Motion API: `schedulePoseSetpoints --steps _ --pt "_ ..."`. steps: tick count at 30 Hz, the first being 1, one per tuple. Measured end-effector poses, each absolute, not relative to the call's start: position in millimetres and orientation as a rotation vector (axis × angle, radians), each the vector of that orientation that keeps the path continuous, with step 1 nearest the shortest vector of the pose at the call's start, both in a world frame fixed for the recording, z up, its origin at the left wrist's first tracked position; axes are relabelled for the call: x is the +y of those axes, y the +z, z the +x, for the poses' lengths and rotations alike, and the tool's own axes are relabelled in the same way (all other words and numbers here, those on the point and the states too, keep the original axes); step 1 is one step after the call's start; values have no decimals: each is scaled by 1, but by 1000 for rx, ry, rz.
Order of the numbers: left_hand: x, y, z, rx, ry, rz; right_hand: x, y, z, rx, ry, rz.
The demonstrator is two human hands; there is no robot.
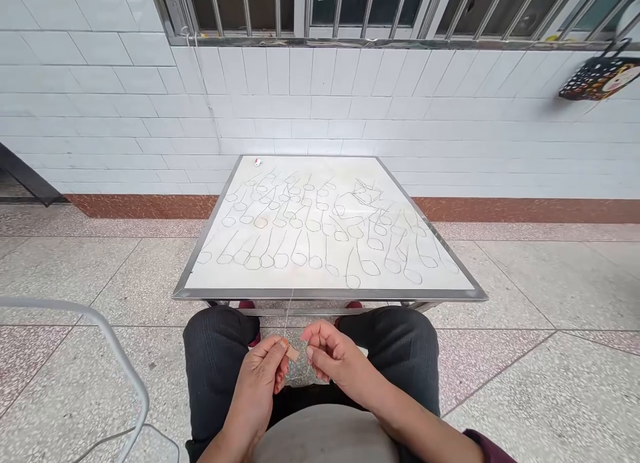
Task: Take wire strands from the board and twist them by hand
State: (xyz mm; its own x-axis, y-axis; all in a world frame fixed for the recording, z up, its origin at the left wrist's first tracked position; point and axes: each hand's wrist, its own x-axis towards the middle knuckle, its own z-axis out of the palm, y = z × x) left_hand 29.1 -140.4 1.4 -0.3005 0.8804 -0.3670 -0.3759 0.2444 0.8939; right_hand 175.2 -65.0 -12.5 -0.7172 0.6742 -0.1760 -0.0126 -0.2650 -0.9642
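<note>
My left hand [263, 373] pinches a small tan piece [293, 353], and a thin pale thread or wire [289, 313] rises from that pinch toward the table edge. Close by on the right, my right hand [333, 356] has its fingers curled together at a thin pale strand [309, 366] that curves down between the hands. Both hands are held above my lap, apart from each other. On the white table [240, 280] lie several thin wire loops with long tails [353, 281], spread in rough rows, with a tangled bunch [367, 193] at the back right.
A small white and red object [258, 162] sits at the table's back left corner. A grey curved metal tube [117, 350] stands at the left. Behind the table is a tiled wall [310, 110] with a barred window; a patterned bag [600, 76] hangs at the right.
</note>
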Motion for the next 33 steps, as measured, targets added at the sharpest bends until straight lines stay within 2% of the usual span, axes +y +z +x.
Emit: schedulePoseSetpoints --steps 6,12,33 --pt "-142 1 27 1398 1215 698 -55 -8 177 -1679 1660 -868" --pt "-144 -2 32 1372 1027 774 -50 -3 172 -1401 1940 -802" --pt "-149 12 32 1300 874 894 -55 1 173 -937 1988 -810"
